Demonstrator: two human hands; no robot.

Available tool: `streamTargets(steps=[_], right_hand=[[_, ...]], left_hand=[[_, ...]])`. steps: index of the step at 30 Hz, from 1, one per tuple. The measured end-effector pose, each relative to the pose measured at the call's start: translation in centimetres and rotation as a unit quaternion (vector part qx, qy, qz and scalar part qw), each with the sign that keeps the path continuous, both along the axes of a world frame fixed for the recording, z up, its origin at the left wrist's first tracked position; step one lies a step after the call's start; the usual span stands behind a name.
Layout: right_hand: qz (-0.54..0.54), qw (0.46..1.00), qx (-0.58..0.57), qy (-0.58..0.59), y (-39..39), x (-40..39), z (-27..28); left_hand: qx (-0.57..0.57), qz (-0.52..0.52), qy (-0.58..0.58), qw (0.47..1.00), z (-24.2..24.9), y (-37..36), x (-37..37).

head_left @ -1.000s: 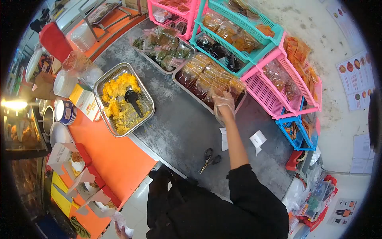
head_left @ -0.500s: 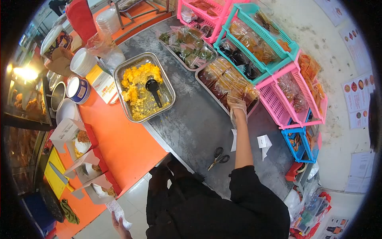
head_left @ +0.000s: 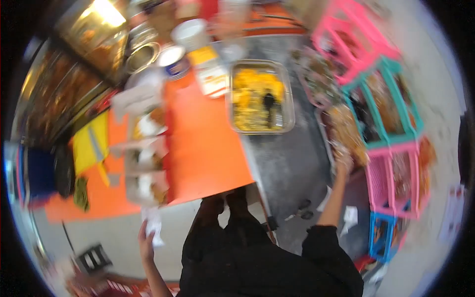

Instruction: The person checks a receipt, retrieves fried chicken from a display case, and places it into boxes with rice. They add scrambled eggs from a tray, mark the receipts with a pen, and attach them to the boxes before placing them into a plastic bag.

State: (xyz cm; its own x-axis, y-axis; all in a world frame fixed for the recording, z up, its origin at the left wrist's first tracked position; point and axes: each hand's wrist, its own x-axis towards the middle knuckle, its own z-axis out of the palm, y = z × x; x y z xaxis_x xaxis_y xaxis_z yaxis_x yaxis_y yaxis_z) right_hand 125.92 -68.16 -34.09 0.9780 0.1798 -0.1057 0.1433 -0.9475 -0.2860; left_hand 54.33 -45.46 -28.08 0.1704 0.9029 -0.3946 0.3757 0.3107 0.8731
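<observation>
My left hand (head_left: 145, 241) pinches a white paper slip (head_left: 154, 225) below the front edge of the orange counter. My right hand (head_left: 342, 159), in a clear plastic glove, is at the near end of a metal tray (head_left: 324, 128) filled with clear sachets of brown-orange sauce (head_left: 346, 126). Motion blur smears its fingers, so I cannot make out whether they hold a sachet. Beside the left hand, open food boxes (head_left: 146, 166) with rice and fried pieces stand in a row. Scissors (head_left: 300, 212) and a small white paper (head_left: 350, 215) lie near my right forearm.
A metal tray of yellow food (head_left: 261, 131) with a black spoon (head_left: 268, 104) stands on the grey table (head_left: 282, 163). Teal (head_left: 391, 141) and pink baskets (head_left: 378, 185) line the right wall. A knife lies on a yellow board (head_left: 89, 143), left on the orange counter (head_left: 208, 148).
The view has swung left, so the tables and trays sit further right in it, blurred. My left hand and forearm show more, still with the slip. My right hand stays at the sachet tray.
</observation>
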Motion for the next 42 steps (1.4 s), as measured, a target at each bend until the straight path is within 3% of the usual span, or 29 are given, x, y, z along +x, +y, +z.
streamTargets(steps=[2, 6, 8, 11, 14, 17, 19, 21, 22, 23, 26, 28, 29, 30, 31, 33, 34, 36, 38, 42], right_hand=[[0.198, 0.957, 0.195, -0.085, 1.7, -6.6, 5.0], [0.125, 0.946, -0.047, -0.295, 1.5, -8.1, 5.7], [0.09, 0.938, 0.021, -0.334, 2.4, -9.9, 7.5], [0.14, 0.906, 0.324, -0.235, 7.1, -14.5, 12.4], [0.268, 0.798, 0.538, -0.054, 16.0, -21.1, 17.0], [0.401, 0.652, 0.627, 0.144, 26.5, -27.6, 20.1], [0.458, 0.589, 0.625, 0.229, 33.1, -31.0, 20.6], [0.465, 0.698, 0.539, 0.078, 38.9, -30.5, 15.9], [0.486, 0.71, 0.507, 0.038, 41.8, -32.1, 15.8], [0.54, 0.676, 0.497, 0.067, 42.7, -35.8, 19.1], [0.586, 0.684, 0.419, 0.111, 47.6, -38.7, 16.2], [0.479, 0.795, 0.322, 0.185, 49.3, -41.6, 14.5], [0.543, 0.777, 0.3, 0.106, 51.2, -40.5, 10.8], [0.552, 0.772, 0.291, 0.116, 51.5, -41.2, 11.0], [0.586, 0.725, 0.346, 0.109, 51.3, -41.8, 11.0], [0.631, 0.701, 0.328, 0.051, 51.6, -42.3, 11.4], [0.643, 0.721, 0.258, -0.004, 52.6, -41.7, 10.9], [0.619, 0.69, 0.36, 0.107, 55.6, -38.5, 6.2], [0.629, 0.706, 0.324, 0.029, 56.4, -38.5, 6.7], [0.599, 0.759, 0.254, 0.005, 54.7, -40.6, 10.1]], left_hand=[[-0.012, 0.022, 0.0, 1.0, -0.4, 0.0, -0.3], [-0.032, 0.066, -0.047, 0.996, -0.3, 0.3, -0.1], [-0.048, 0.076, -0.088, 0.992, -0.5, 0.2, -0.5], [-0.08, 0.084, -0.143, 0.983, -1.2, 0.7, -1.1], [-0.044, 0.045, -0.099, 0.993, -0.7, 1.2, -1.5], [-0.054, 0.032, -0.116, 0.991, -0.2, 1.9, -1.9], [-0.059, 0.007, -0.102, 0.993, 0.4, 2.1, -2.3], [-0.047, 0.001, -0.11, 0.993, -0.1, 2.1, -2.9], [-0.033, -0.012, -0.115, 0.993, -0.3, 2.2, -3.2], [-0.044, -0.012, -0.119, 0.992, -0.1, 2.3, -3.2], [-0.041, -0.007, -0.127, 0.991, -0.8, 2.2, -3.4], [-0.036, -0.003, -0.12, 0.992, -0.6, 2.2, -3.3], [-0.022, 0.006, -0.136, 0.99, -0.9, 2.0, -3.3], [-0.009, 0.016, -0.151, 0.988, -1.0, 1.8, -3.4], [-0.026, 0.028, -0.19, 0.981, -1.1, 1.7, -3.6], [-0.091, 0.068, -0.283, 0.952, -0.7, 1.4, -3.7], [-0.103, 0.082, -0.281, 0.951, -0.6, 1.1, -3.9], [-0.158, 0.112, -0.378, 0.905, -0.9, 0.5, -4.4], [-0.166, 0.121, -0.381, 0.902, -1.1, -0.2, -4.8], [-0.154, 0.128, -0.413, 0.888, -0.5, -1.4, -5.3]])
